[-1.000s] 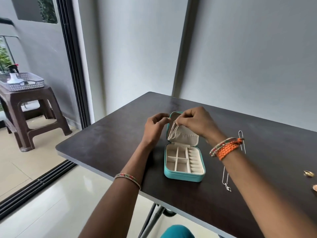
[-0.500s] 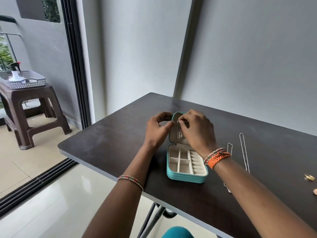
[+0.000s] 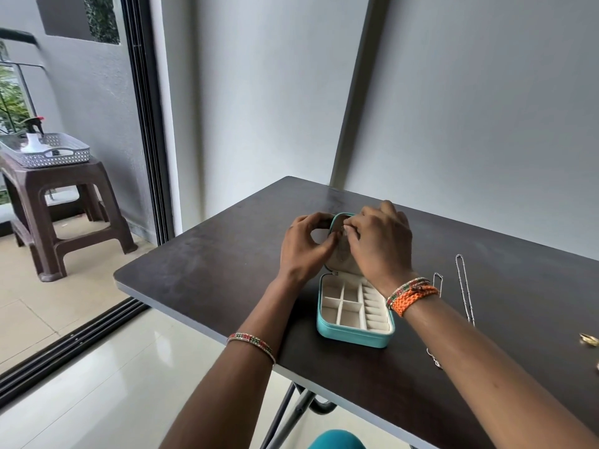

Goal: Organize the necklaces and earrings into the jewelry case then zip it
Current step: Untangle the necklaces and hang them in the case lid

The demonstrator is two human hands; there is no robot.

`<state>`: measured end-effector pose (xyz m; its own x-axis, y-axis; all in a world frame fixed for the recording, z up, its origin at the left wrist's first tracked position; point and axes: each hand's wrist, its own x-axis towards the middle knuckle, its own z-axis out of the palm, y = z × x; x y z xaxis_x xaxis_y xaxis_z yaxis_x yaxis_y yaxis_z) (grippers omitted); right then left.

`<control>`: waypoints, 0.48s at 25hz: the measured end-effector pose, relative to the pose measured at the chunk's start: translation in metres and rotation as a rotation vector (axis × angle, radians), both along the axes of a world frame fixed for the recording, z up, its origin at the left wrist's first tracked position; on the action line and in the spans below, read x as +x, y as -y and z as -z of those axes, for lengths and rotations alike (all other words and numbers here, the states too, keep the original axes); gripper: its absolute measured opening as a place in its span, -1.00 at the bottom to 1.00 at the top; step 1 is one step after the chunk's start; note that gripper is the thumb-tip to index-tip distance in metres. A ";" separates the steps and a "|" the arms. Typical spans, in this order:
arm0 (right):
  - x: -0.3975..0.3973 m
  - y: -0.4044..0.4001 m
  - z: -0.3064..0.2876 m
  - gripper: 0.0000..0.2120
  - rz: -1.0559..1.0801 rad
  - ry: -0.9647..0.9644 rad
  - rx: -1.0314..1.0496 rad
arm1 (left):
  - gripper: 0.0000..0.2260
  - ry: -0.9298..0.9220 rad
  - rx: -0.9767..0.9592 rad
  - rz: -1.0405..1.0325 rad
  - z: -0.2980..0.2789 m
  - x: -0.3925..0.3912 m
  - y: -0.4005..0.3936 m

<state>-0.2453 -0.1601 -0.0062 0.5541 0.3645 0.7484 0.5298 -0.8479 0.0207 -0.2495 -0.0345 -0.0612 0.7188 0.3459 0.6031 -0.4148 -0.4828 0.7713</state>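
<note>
A teal jewelry case [image 3: 353,335] lies open on the dark table [image 3: 210,280], its cream tray of small compartments facing up and its lid standing upright at the far side. My left hand [image 3: 303,249] holds the lid's left edge. My right hand [image 3: 381,244] pinches a thin silver necklace [image 3: 341,251] against the lid's cream lining; most of the chain is hidden by my fingers. Two more silver necklaces lie to the right of the case, a short one [image 3: 438,280] partly under my right forearm and a longer one [image 3: 465,286].
Gold earrings [image 3: 588,339] sit at the table's right edge of view. A grey wall runs just behind the table. To the left, a sliding-door track, and a brown stool [image 3: 61,202] carrying a tray with a spray bottle.
Both hands have closed in on the lid. The necklace that hung loose from my right fingers a second ago is now pressed against the lid's lining.
</note>
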 end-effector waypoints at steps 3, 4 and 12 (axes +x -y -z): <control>-0.001 0.001 -0.010 -0.89 0.030 -0.162 0.088 | -0.74 -0.004 0.007 0.009 0.000 -0.001 0.000; -0.001 0.002 -0.015 -0.89 0.036 -0.203 0.130 | -0.73 -0.003 0.012 0.013 0.000 -0.001 0.000; -0.010 0.006 -0.022 -0.81 0.061 -0.185 0.150 | -0.73 0.005 -0.002 0.001 0.000 0.000 0.001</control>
